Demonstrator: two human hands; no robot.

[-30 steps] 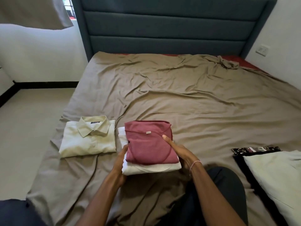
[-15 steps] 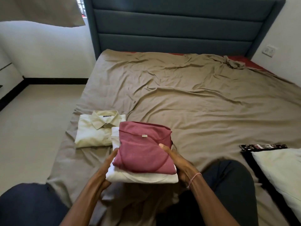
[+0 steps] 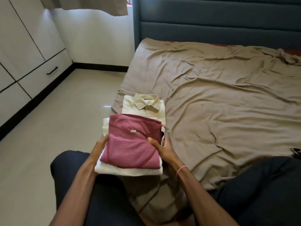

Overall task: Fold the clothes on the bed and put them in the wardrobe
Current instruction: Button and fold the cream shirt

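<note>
At the bed's left edge, near its foot, both hands hold a folded stack clear of the sheet: a maroon top lying on a white garment. The left hand grips the stack's left side with the thumb on top. The right hand grips the right side, thumb pressed on the maroon cloth and fingers curled round the edge, so both are clamped on the stack. Its long axis runs from the person's lap toward the headboard. A cream collared shirt lies folded on the bed just beyond the stack, collar toward the headboard. The stack's far edge overlaps it in this view, and whether they touch cannot be told. The wardrobe stands well off to the left across the floor, on the left hand's side. Compared with a second ago, the stack has been lifted and carried left toward the cream shirt, and the view has swung left, bringing the wardrobe in and losing the pillow.
</note>
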